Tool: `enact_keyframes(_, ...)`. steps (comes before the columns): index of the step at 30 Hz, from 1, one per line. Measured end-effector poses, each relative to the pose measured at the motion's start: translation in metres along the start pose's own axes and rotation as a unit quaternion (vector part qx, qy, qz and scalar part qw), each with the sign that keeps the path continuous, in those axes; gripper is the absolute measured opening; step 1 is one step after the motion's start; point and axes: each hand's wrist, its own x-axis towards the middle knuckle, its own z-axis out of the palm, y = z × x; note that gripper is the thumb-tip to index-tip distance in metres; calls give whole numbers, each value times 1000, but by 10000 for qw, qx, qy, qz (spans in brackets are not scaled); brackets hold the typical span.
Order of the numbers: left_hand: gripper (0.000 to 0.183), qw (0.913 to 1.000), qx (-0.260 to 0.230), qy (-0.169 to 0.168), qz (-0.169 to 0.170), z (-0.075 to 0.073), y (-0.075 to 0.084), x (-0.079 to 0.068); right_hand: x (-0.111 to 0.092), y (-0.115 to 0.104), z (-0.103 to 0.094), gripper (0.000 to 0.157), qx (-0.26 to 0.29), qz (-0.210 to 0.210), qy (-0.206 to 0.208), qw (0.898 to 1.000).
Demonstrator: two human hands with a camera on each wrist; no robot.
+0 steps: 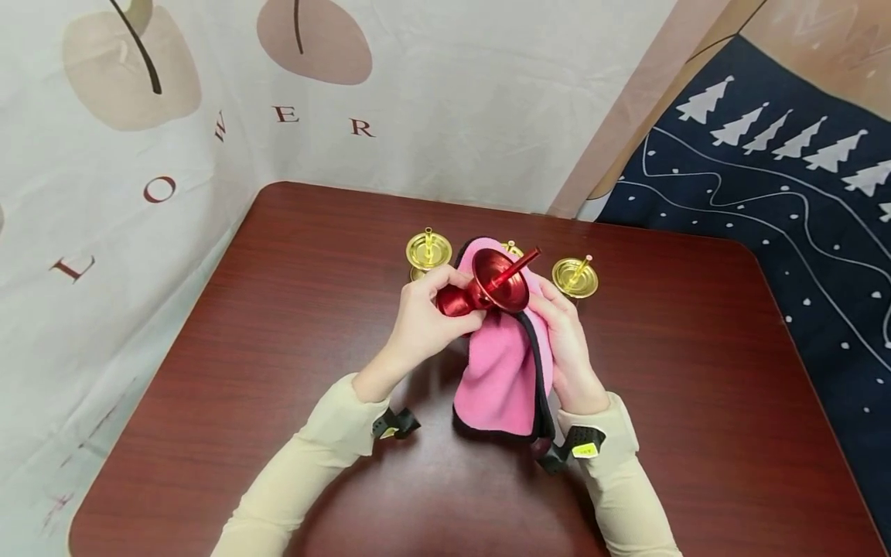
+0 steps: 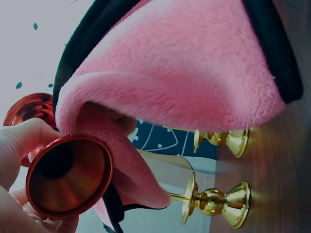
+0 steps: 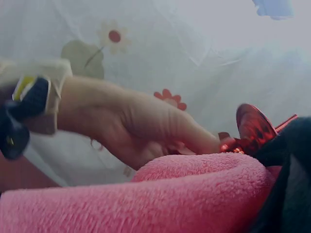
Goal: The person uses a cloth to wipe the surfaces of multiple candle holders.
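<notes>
My left hand (image 1: 423, 319) grips a shiny red candle holder (image 1: 498, 280) by its stem and flared base, tilted in the air above the table. A thin red tube rises from its dish, pointing right and away. In the left wrist view, the hollow underside of the base (image 2: 68, 177) faces the camera. My right hand (image 1: 569, 340) holds a pink plush cloth (image 1: 497, 379) with black edging, against the dish's right side; the cloth hides some of its fingers. The cloth's lower part hangs below the holder. In the right wrist view, the cloth (image 3: 160, 204) fills the bottom.
Gold candle holders stand on the dark red-brown table (image 1: 313, 325) behind the hands: one on the left (image 1: 428, 251), one on the right (image 1: 575, 278), another (image 1: 511, 248) mostly hidden by the cloth. Patterned fabric sheets hang around the table's far and side edges.
</notes>
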Motion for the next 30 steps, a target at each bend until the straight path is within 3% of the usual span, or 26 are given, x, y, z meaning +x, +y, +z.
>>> enact_keyframes(7, 27, 9986, -153, 503, -61, 3, -2, 4, -4, 4, 14, 28, 94, 197, 134, 9997)
enact_keyframes(10, 27, 9985, 4, 530, -147, 3, 0, 4, -4, 4, 18, 25, 189, 209, 249, 9993)
enact_keyframes(15, 31, 9987, 490, 102, -81, 2, 3, 3, -3, 4, 19, 22, 634, 196, 420, 9969)
enact_keyframes(23, 47, 9893, 604, -973, 904, -9, -2, 7, 1, -2, 13, 27, 1261, 297, 431, 9906)
enact_keyframes(27, 46, 9855, 721, -1138, 1033, -12, -3, 8, 1, -5, 12, 27, 1558, 437, 376, 9861)
enact_keyframes(30, 47, 9875, 565, -1153, 919, -12, -3, 7, 1, -7, 12, 26, 1873, 498, 346, 9804)
